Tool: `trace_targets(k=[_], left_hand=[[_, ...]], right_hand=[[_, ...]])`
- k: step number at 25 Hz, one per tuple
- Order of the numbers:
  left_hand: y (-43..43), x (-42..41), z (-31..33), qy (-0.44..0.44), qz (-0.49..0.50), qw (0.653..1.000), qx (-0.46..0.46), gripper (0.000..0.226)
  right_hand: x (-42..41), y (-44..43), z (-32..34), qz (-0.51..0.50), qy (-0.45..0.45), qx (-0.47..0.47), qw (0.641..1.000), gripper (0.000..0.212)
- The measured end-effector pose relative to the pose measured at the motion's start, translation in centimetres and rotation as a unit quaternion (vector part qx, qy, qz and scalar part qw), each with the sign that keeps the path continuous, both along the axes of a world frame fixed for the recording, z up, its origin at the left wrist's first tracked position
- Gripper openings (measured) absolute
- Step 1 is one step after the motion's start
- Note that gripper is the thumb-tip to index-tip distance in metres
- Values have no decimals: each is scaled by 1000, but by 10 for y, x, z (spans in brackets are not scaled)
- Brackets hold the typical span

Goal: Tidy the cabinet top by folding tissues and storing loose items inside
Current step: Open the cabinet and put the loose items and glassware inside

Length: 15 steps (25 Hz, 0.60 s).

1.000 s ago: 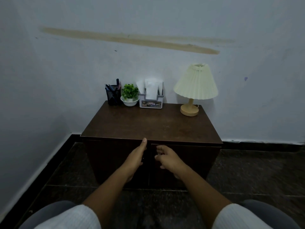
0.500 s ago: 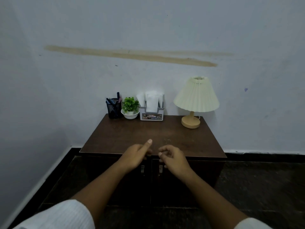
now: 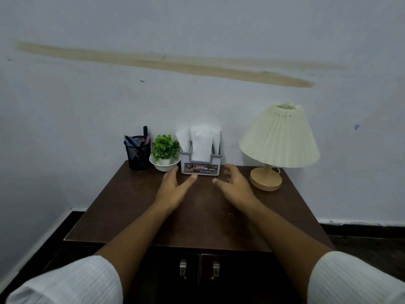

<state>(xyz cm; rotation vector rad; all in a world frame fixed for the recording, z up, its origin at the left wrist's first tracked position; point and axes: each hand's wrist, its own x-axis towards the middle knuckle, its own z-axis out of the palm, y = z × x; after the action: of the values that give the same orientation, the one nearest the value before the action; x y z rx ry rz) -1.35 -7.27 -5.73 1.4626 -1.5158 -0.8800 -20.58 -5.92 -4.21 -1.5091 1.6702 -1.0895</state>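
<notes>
A grey tissue holder (image 3: 200, 163) stands at the back of the dark brown cabinet top (image 3: 131, 207), with white folded tissues (image 3: 201, 144) sticking up out of it. My left hand (image 3: 175, 187) hovers just in front and to the left of the holder, fingers spread, thumb tip close to its base. My right hand (image 3: 233, 185) is just right of the holder, fingers apart and curled slightly. Neither hand holds anything or clearly touches the holder. Both cabinet doors, with two metal handles (image 3: 199, 268), are closed.
A black mesh pen cup (image 3: 138, 153) and a small green plant in a white bowl (image 3: 164, 153) stand left of the holder. A cream pleated lamp (image 3: 278, 141) on a wooden base is at the back right. The wall is directly behind.
Both hands have left the cabinet doors and moved up and forward over the top to either side of the tissue holder. The camera has come closer.
</notes>
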Motion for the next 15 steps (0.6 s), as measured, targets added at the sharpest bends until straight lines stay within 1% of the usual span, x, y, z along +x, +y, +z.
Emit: trace_targets(k=[3,5,7,11,15], left_hand=[[-26,-6,-20,-12,22,998,-55,71],[-36,-8,-26,-11,27,998,-58,70],[-40,-10,-25,0,36,997,-68,65],[-46,-12,-26,-5,31,996,-79,60],[-47,-11,-29,-16,-1,998,-68,69]], right_hand=[[0,-28,-19,-26,40,-6,999,74],[2,-37,-29,-33,97,-30,994,72],[2,-43,-33,-32,122,-56,990,69],[2,-46,-36,-38,101,-60,992,63],[-2,-44,-38,-81,54,-86,992,51]])
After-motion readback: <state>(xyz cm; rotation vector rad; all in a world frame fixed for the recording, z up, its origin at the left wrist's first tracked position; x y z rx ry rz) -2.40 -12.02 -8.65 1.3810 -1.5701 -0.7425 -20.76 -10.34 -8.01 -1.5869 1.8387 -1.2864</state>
